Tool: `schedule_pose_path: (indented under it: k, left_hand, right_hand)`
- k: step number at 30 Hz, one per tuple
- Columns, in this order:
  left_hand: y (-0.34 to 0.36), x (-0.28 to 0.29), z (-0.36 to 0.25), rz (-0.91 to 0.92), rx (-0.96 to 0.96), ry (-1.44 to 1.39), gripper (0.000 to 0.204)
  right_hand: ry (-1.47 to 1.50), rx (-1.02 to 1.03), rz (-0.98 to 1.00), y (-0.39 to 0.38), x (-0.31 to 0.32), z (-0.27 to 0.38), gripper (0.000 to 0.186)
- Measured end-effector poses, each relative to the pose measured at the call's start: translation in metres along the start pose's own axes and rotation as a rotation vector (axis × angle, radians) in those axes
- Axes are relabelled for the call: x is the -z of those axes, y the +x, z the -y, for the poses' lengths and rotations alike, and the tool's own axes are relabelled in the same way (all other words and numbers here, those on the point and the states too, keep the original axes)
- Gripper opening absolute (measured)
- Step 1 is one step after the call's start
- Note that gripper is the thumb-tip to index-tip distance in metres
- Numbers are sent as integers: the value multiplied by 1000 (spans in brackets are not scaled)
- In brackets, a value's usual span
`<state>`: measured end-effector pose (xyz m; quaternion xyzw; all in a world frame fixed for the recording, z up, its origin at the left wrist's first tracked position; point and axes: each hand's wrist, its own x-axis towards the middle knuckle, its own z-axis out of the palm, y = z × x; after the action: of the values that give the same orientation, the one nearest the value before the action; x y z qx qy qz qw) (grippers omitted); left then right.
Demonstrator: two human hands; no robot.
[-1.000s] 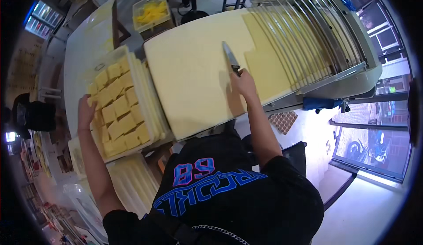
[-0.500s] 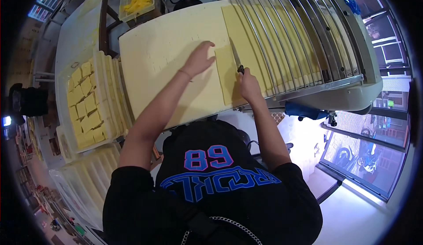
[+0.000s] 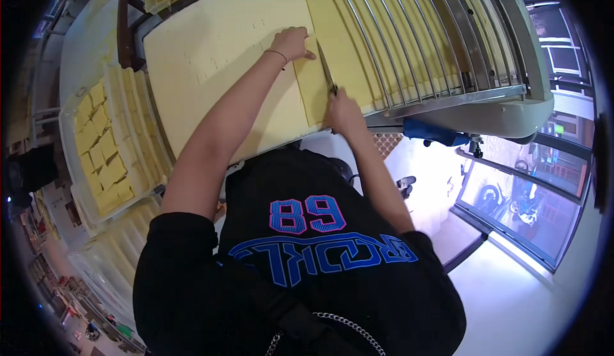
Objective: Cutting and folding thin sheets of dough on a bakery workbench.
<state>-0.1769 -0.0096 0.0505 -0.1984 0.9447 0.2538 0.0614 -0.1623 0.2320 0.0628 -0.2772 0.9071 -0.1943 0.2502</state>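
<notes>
A wide, flat sheet of yellow dough [image 3: 339,33] comes out from under metal bars onto a pale work surface [image 3: 224,49]. My right hand [image 3: 345,113] is closed round the dark handle of a knife [image 3: 327,68]. The blade points away from me and lies along the sheet near its left part. A strip of dough [image 3: 308,94] lies left of the blade; whether it is fully cut apart I cannot tell. My left hand [image 3: 291,44] rests at the sheet's left edge, left of the knife tip, with thumb and fingers apart.
A metal bar guard [image 3: 409,42] of a machine slopes over the dough on the right. To the left stands a plastic tub [image 3: 96,209] with several yellow dough squares [image 3: 102,145]. A clear container [image 3: 150,1] of yellow scraps sits at the far left.
The view has shifted, so the table sits higher and further left. My left hand has moved to the dough's edge near the blade, and my right hand with the knife has come slightly nearer me.
</notes>
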Motion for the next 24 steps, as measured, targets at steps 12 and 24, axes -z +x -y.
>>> schedule_pose_path:
  k: [12,24]
  left_hand:
    - [-22,-16,-4,-281,-5,-125,36]
    - [-31,-23,3,-315,8,-97,35]
  right_hand:
    - [12,-130,157,-162,55,-27,31]
    - [-124,27,-109,41,22,48,35]
